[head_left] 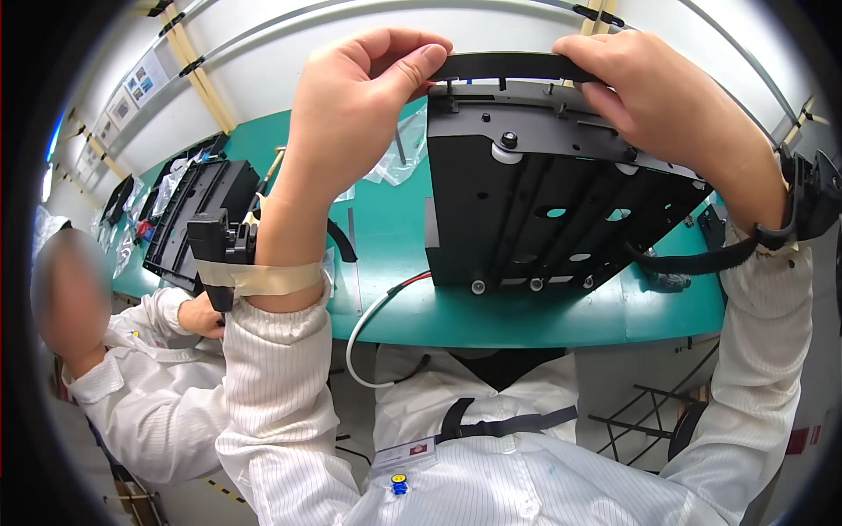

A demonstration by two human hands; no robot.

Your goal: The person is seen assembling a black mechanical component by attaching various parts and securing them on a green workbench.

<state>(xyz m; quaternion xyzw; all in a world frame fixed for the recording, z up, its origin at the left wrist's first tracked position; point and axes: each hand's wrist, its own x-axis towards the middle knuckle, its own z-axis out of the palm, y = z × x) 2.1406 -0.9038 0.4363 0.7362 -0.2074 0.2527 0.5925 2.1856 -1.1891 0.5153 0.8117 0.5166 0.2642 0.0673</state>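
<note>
Keep the black metal chassis (544,202) standing steady on the green surface (526,316), its lower edge planted; press the black strip (509,66) evenly along the top edge; your left hand (360,105) pinches the strip's left end, thumb over it; your right hand (658,96) is curled shut on its right end, fingers over the chassis top.
</note>
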